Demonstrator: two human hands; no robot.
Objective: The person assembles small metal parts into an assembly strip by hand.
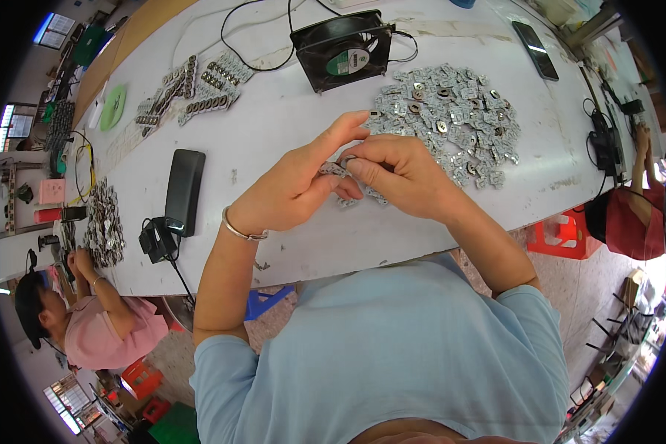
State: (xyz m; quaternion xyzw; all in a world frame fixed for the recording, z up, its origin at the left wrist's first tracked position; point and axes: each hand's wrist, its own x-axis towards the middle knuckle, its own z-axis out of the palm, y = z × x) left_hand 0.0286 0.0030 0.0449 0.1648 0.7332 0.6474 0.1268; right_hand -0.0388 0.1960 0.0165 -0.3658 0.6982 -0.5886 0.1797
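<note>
My left hand (292, 189) and my right hand (407, 174) meet above the near part of the table. In the left one sits a small silvery metal part (331, 169), held between the thumb and fingers, with the index finger stretched out. Thumb and forefinger of the right pinch a small rounded metal piece (348, 158) against that part. Fingers cover much of both pieces. Just beyond and to the right spreads a pile of small metal parts (466, 111), some with dark oval rings on them. A few loose ones lie beneath my hands.
A black fan (342, 53) stands beyond my hands. Rows of joined metal parts (214, 80) lie far left. Nearer are a black box (184, 191) and a power adapter (157, 240) with a cable. A phone (535, 50) lies far right. Other people work at both sides.
</note>
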